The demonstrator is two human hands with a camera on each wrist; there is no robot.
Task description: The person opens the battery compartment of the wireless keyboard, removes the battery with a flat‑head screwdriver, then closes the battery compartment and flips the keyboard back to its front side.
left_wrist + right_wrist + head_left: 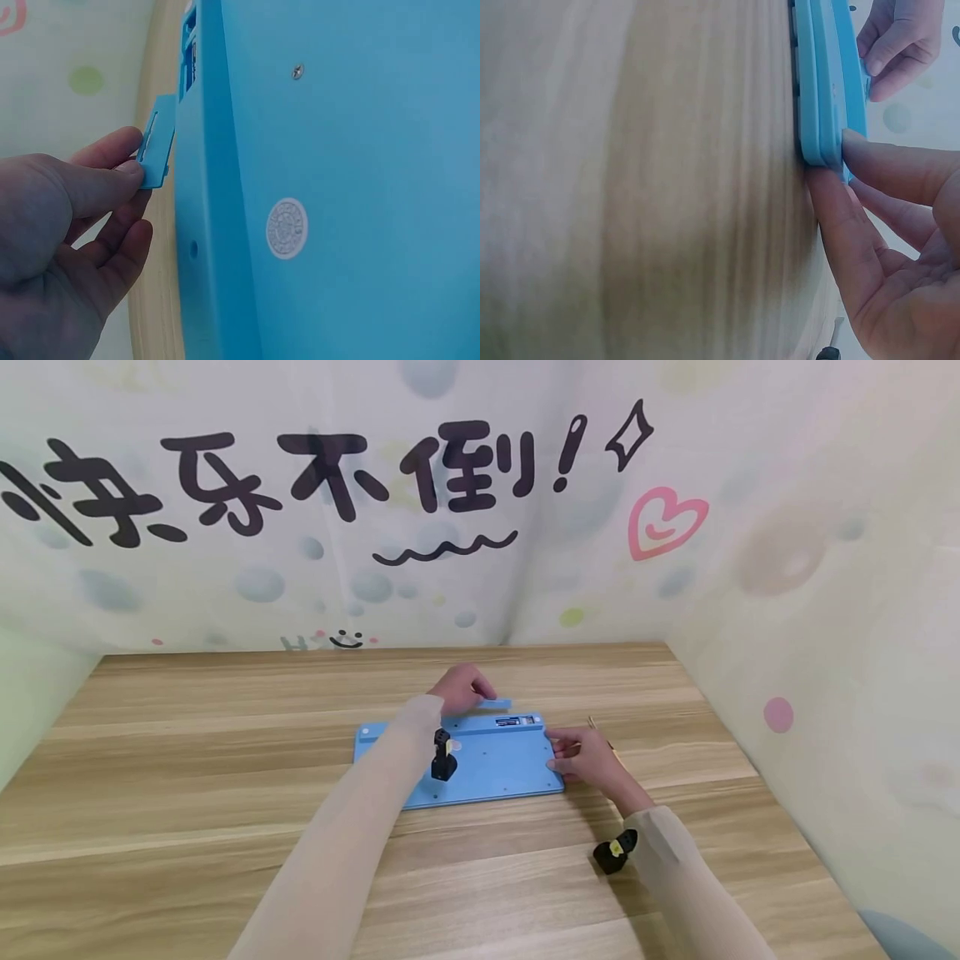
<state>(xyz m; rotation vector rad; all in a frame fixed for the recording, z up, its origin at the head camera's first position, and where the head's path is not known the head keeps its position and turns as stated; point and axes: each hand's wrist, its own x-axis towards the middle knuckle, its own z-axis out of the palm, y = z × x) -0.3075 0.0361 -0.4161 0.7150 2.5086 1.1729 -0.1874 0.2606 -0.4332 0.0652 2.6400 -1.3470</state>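
Note:
A light blue keyboard [491,768] lies face down on the table, its screwed back up; the right wrist view shows keys along its underside. Near its far right corner the battery compartment [517,721] is uncovered, with dark blue and silver showing inside. My left hand [459,687] pinches the thin blue battery cover [157,142] between thumb and fingers, just beyond the far edge and close beside the compartment. At the right end, my right hand [596,764] grips the keyboard's edge, thumb on the back and a finger below, as the right wrist view [900,247] shows.
A slim screwdriver [829,352], mostly hidden by my right hand in the head view, lies on the wooden table [187,777] to the right. Printed cloth [450,593] hangs along the back and sides. Each wrist carries a small black camera mount [615,853].

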